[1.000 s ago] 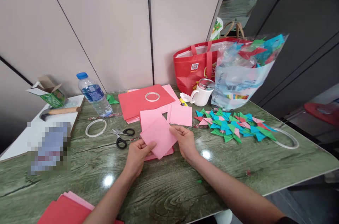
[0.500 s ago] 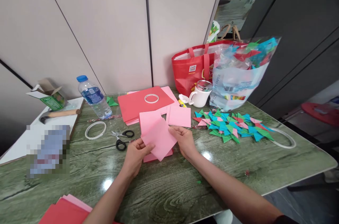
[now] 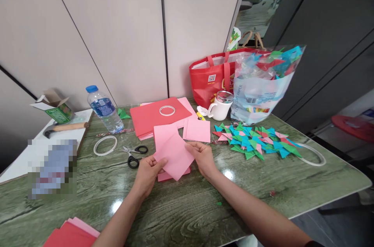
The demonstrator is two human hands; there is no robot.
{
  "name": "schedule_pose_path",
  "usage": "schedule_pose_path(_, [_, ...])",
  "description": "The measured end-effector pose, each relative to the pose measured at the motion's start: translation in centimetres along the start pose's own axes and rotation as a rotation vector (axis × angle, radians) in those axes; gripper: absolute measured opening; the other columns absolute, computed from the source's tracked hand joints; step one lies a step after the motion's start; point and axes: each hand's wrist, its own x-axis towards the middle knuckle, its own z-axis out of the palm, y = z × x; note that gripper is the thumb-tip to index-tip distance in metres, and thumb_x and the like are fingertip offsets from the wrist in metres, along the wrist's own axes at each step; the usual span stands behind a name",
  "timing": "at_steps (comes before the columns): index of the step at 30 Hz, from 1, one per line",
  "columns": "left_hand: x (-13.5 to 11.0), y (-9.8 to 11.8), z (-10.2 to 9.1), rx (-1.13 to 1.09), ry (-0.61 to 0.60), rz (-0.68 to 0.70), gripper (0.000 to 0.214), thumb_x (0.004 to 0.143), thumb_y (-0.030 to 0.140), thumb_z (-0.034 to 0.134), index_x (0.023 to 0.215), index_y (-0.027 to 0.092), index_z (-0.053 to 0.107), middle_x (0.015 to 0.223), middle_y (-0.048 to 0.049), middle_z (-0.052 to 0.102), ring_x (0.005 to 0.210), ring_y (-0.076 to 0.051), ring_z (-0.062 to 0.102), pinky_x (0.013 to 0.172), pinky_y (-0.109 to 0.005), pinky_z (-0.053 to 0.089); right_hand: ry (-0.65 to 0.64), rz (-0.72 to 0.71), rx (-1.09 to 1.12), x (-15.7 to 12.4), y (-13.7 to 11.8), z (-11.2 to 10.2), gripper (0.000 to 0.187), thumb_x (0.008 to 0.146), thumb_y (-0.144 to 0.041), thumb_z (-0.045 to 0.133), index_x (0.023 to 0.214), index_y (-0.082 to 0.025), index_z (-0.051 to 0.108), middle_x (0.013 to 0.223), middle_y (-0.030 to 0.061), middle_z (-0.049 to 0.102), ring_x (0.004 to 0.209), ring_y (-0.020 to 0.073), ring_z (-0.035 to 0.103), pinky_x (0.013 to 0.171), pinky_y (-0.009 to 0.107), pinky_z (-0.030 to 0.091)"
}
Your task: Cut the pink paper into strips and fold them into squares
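- The left hand (image 3: 149, 171) and right hand (image 3: 203, 157) pinch one pink paper square (image 3: 175, 155) between them. The left thumb lies on its lower left edge, and the right thumb and fingers close on its right corner.
- Over the last second little has changed. The square stays in the same two-handed pinch, turned corner-up like a diamond, and both hands have sunk a touch toward the tabletop (image 3: 181, 212). The sheet still looks flat and uncreased, so the handling has not gone past holding and squaring it.
- The square sits in the middle of the frame, between the hands and just above a small stack of pink squares (image 3: 164, 178). I cannot tell whether it touches that stack.
- Black scissors (image 3: 134, 155) lie just left of the left hand, with a tape ring (image 3: 105, 145) further left and a water bottle (image 3: 104, 110) above it.
- Above the hands lie red sheets (image 3: 152, 118) and a loose pink square (image 3: 198, 129).
- To the right of centre, a heap of folded paper triangles (image 3: 254, 140) lies well apart from the right hand, with a white mug (image 3: 219, 108) above it.
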Motion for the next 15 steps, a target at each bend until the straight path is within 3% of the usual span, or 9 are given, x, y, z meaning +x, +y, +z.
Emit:
schedule_pose_path(6, [0.1, -0.5, -0.2, -0.021, -0.007, 0.028, 0.027, 0.057, 0.029, 0.075, 0.075, 0.01, 0.069, 0.064, -0.0049, 0.069, 0.056, -0.014, 0.06, 0.057, -0.026, 0.049, -0.021, -0.008, 0.0, 0.0, 0.0, 0.0, 0.023, 0.061, -0.035, 0.071, 0.071, -0.015, 0.068, 0.061, 0.0023, 0.069, 0.05, 0.0125, 0.056, 0.048, 0.024, 0.042])
schedule_pose_path(15, [0.0, 0.7, -0.5, -0.046, -0.06, 0.05, 0.029, 0.065, 0.03, 0.07, 0.087, 0.012, 0.069, 0.078, -0.0085, 0.071, 0.067, -0.018, 0.064, 0.066, -0.031, 0.051, -0.018, -0.011, -0.014, 0.1, -0.4, -0.2, 0.025, 0.06, -0.037, 0.071, 0.072, -0.015, 0.069, 0.063, 0.0038, 0.07, 0.051, 0.0145, 0.058, 0.05, 0.026, 0.044])
